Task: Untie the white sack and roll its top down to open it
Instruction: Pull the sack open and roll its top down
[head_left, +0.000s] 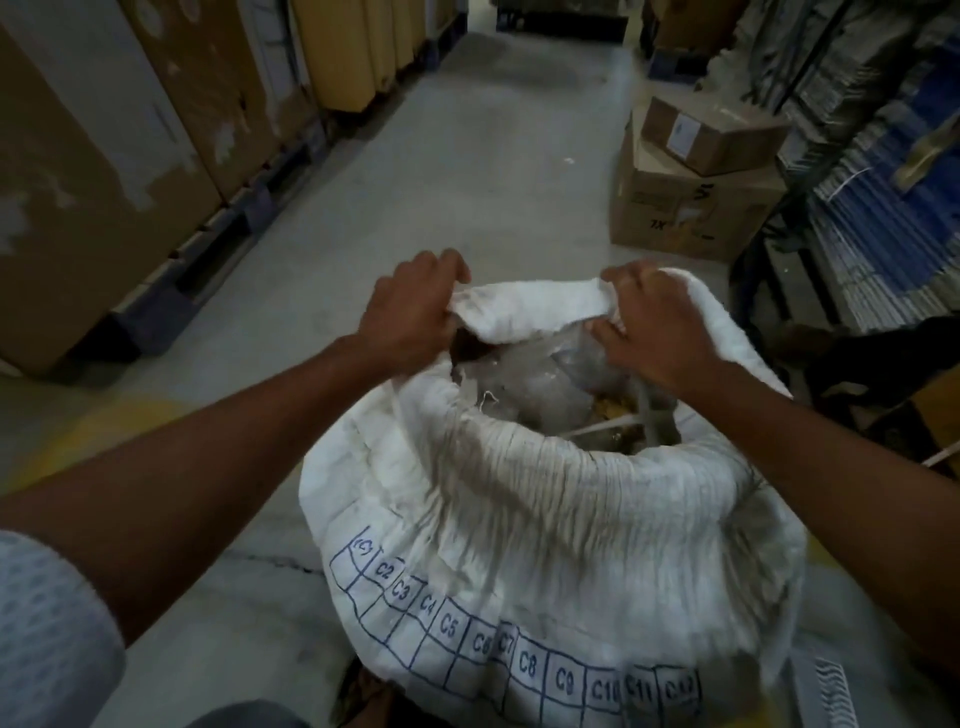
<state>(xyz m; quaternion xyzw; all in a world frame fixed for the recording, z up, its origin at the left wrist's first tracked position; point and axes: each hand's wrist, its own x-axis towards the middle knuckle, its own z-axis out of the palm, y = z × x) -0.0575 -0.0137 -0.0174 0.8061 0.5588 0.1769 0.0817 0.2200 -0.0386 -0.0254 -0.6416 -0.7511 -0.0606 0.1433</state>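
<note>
White woven cloth fills the space under my arms: the white sack (545, 519) stands on the concrete floor (467, 182) right in front of me, its mouth already open and its near side gathered in fine pleats. My left hand (410, 312) is closed around the far rim of the sack at its left end, fingers curled over the fold. My right hand (654, 332) grips the same far rim at its right end, knuckles up, the cloth bunched inside the fist. Between my two hands the rim (530, 306) runs as a thick rolled band of fabric, turned outward. Below that band, inside the mouth, lies crumpled clear plastic (540, 374) with something yellowish just under my right wrist; I cannot tell what it is. Nearer to me than both hands, a printed blue grid (493, 644) labelled C2 to C10 runs across the sack's front. Beyond my right hand two cardboard boxes (696, 176) sit stacked on the floor; beyond my left hand tall cartons (104, 156) line the aisle.
</note>
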